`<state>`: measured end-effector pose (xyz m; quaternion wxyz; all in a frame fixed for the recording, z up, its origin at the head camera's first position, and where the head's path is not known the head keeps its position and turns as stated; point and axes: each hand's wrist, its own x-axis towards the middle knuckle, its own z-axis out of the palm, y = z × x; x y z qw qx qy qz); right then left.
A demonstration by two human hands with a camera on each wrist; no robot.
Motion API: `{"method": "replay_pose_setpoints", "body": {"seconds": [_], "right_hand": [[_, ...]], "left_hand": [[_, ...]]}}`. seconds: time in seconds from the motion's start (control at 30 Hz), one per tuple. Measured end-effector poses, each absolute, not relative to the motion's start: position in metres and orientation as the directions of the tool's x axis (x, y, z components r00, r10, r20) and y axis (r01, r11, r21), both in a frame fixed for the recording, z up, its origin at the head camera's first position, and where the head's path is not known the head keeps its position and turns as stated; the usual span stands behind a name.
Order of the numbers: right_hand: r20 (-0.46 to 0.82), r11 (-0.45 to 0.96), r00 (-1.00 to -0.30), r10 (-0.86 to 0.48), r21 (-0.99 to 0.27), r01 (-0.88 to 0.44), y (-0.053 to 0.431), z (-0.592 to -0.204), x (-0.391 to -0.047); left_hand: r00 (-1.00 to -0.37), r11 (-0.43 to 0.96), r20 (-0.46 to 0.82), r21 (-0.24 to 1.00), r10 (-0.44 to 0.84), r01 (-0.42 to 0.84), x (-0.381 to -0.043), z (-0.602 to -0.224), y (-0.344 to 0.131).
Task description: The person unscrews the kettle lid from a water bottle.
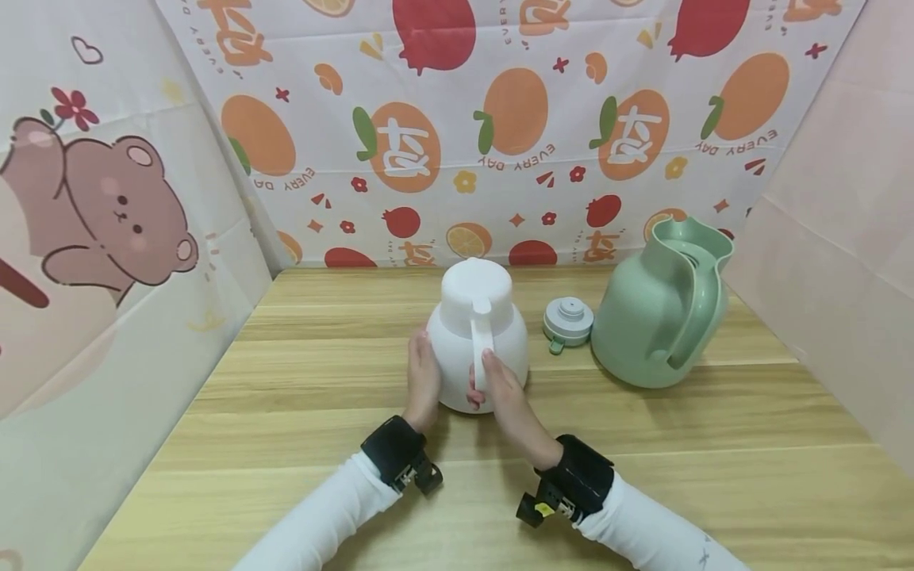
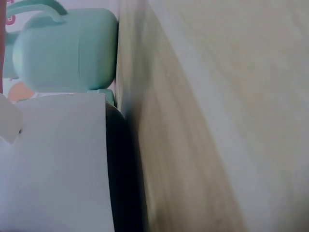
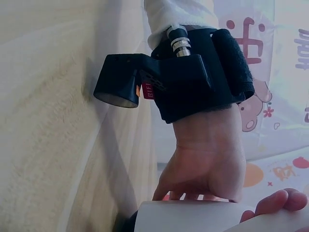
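Right now, a white jug [image 1: 457, 349] is standing upright on the wooden table [image 1: 286, 381] near the centre of the head view, its handle [image 1: 481, 337] facing the person, probably so that a grip comes easily. The right hand [image 1: 512, 400] is grasping that handle, fingers curling round it, while the left hand [image 1: 424, 381] is resting fairly straight-fingered against the jug's left side, seemingly to steady it. Toward the right of the frame, a grey stopper [image 1: 568, 319] is lying just beside a green jug [image 1: 635, 325], both presumably sitting aside to give the hands room. Across the top, a fruit-printed cloth [image 1: 464, 71] is hanging, likely as a backdrop.
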<state>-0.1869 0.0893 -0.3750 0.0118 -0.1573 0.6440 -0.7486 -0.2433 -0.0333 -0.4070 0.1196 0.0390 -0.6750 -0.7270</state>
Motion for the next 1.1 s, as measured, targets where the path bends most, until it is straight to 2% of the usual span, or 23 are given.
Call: {"method": "replay_pose_setpoints", "body": {"seconds": [0.3, 0.83, 1.0, 1.1], "right_hand": [[0.245, -0.18, -0.945, -0.217, -0.962, -0.208, 0.095, -0.375, -0.179], [0.246, -0.139, -0.942, -0.228, -0.966, -0.218, 0.105, -0.375, -0.168], [0.245, -0.137, -0.942, -0.23, -0.966, -0.217, 0.105, -0.374, -0.167], [0.234, -0.136, -0.944, -0.231, -0.969, -0.207, 0.106, -0.374, -0.167]], "left_hand": [[-0.972, -0.059, 0.128, 0.988, -0.195, 0.142, -0.236, -0.407, -0.028], [-0.988, -0.102, 0.082, 0.99, -0.134, 0.096, -0.227, -0.403, -0.025], [-0.987, -0.078, 0.088, 0.992, -0.131, 0.099, -0.226, -0.404, -0.024], [-0.988, -0.091, 0.049, 0.994, -0.146, 0.063, -0.229, -0.404, -0.027]]}}
